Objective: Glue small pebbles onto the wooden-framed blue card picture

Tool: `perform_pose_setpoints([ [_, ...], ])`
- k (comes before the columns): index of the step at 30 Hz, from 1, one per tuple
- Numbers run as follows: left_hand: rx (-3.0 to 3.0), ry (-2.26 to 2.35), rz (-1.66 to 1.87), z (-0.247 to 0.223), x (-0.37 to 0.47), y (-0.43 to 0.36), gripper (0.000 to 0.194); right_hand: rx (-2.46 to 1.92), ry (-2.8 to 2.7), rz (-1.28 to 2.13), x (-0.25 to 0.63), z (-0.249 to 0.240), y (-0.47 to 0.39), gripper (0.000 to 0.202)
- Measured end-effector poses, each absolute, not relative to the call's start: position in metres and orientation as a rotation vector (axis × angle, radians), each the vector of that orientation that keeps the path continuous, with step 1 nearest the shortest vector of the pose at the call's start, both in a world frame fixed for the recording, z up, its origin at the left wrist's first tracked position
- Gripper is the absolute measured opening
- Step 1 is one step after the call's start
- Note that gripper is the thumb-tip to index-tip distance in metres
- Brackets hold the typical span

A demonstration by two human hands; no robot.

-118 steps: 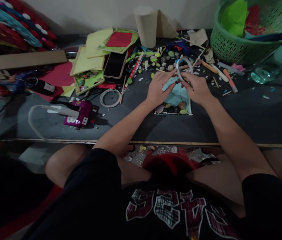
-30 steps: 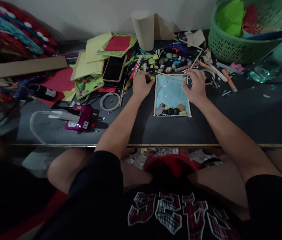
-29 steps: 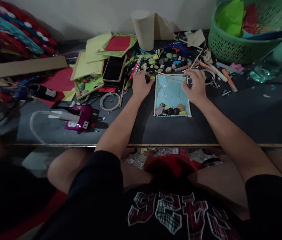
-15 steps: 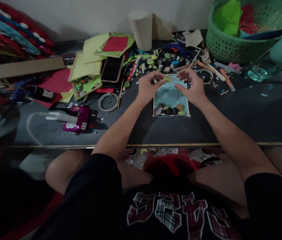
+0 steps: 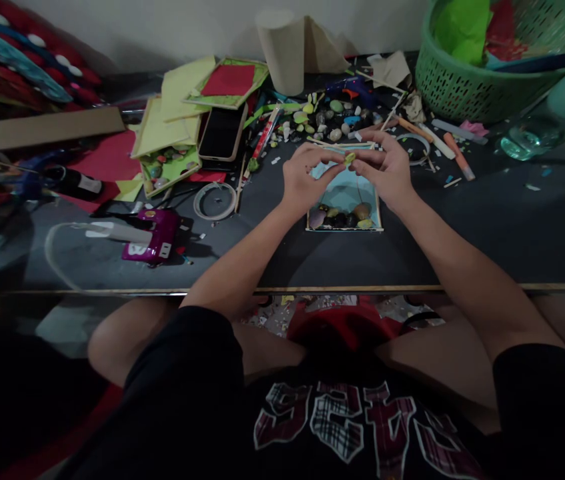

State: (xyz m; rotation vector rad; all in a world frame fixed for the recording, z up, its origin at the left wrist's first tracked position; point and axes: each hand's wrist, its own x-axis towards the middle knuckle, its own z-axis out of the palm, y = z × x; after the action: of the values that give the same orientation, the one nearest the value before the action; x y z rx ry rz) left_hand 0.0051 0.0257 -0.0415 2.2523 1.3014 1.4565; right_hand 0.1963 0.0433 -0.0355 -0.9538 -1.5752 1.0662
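Note:
A small yellow-green pebble (image 5: 349,159) is pinched between the fingertips of my left hand (image 5: 307,172) and my right hand (image 5: 388,167), which meet over a picture panel. The panel (image 5: 342,195) has a light blue backing and a thin stick frame, and lies flat on the dark table. Along its near edge sits a row of black, brown, yellowish and purplish stones (image 5: 351,220). A thin curved line runs up from the brown stone. My hands cover much of the panel's upper part.
Loose pebbles (image 5: 321,122) lie behind the panel. To the left are a phone (image 5: 222,133), a tape roll (image 5: 215,201) and a purple power strip (image 5: 157,235). At right stand a green basket (image 5: 462,93) and a bottle (image 5: 527,139), with orange glue sticks (image 5: 458,157) nearby.
The pebble has shifted right with my left fingertips, and my right fingers have closed in to meet it. The gap between my hands has narrowed. The camera view has shifted slightly.

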Motion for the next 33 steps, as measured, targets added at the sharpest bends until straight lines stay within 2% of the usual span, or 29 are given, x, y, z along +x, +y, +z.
perform_pose_setpoints([
  [7,2.545,1.347,1.428,-0.047,0.002,0.019,0.038,-0.897,-1.435,1.356,0.191,-0.026,0.034,0.077],
  [15,2.643,1.390,1.445,-0.043,0.000,0.022,0.050,-0.777,-1.320,1.539,0.194,-0.021,0.029,0.077],
  [22,2.661,1.357,1.493,-0.046,0.000,0.023,0.049,-0.738,-1.319,1.557,0.195,-0.021,0.030,0.076],
  [27,2.594,1.336,1.388,-0.042,0.003,0.021,0.054,-0.801,-1.337,1.523,0.196,-0.020,0.030,0.086],
  [33,2.677,1.191,1.347,-0.041,0.003,0.027,0.048,-0.883,-1.379,1.446,0.196,-0.024,0.030,0.091],
])
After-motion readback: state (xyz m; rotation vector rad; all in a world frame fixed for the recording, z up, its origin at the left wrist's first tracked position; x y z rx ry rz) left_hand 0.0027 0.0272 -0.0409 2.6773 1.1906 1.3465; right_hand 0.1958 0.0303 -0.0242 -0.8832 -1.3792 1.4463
